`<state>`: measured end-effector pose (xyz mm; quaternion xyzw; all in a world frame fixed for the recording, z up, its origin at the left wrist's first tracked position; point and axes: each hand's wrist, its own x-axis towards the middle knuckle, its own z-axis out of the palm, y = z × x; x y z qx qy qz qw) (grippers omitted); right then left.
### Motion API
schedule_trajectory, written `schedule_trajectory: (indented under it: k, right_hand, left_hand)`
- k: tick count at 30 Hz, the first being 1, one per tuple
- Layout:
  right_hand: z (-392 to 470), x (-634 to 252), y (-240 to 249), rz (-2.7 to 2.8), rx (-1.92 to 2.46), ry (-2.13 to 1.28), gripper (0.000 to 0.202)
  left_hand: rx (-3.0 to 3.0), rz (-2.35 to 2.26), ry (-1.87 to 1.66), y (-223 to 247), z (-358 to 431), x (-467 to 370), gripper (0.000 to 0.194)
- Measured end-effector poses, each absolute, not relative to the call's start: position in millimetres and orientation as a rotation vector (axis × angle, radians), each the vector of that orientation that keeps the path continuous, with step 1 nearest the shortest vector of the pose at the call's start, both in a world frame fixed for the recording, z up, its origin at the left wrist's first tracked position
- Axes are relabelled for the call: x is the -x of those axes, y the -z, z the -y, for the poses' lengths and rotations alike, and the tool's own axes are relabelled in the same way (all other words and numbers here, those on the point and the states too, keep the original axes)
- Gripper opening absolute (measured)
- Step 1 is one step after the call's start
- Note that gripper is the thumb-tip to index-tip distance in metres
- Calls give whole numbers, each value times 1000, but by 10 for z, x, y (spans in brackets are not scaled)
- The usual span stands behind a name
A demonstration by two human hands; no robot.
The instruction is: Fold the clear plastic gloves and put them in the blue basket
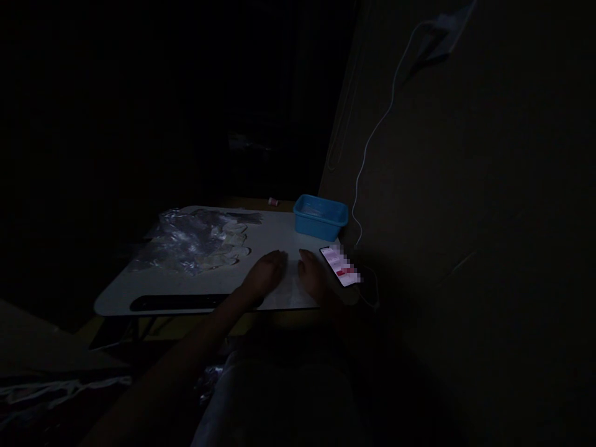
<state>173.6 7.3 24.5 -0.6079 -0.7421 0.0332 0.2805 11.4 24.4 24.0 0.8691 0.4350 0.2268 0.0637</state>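
Phone (336, 264) lies beside the right hand (311, 277), farther from the left hand (267, 272); whether either grips, I cannot tell.

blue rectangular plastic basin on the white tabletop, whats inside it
Inside the blue rectangular plastic basin, a pale patch shows, too dim to identify. The basin's near wall covers the lower part, so anything lying there is hidden.

Very dim: the phone screen (336, 263) glows brightest, crumpled plastic (189, 239) glints faintly, the upper left is near black.
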Motion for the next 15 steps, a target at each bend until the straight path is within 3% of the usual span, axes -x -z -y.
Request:
schedule_trajectory:
  k: [7, 15]
  right_hand:
    - [151, -1439, -11, 2284, 1602, 167, 49]
    - [133, -1575, 40, 2264, 1676, 211, 50]
  left_hand:
    - [-2813, -1489, -312, 99, -91, -257, 54]
    - [-2795, -1566, -255, 45, -62, -266, 51]
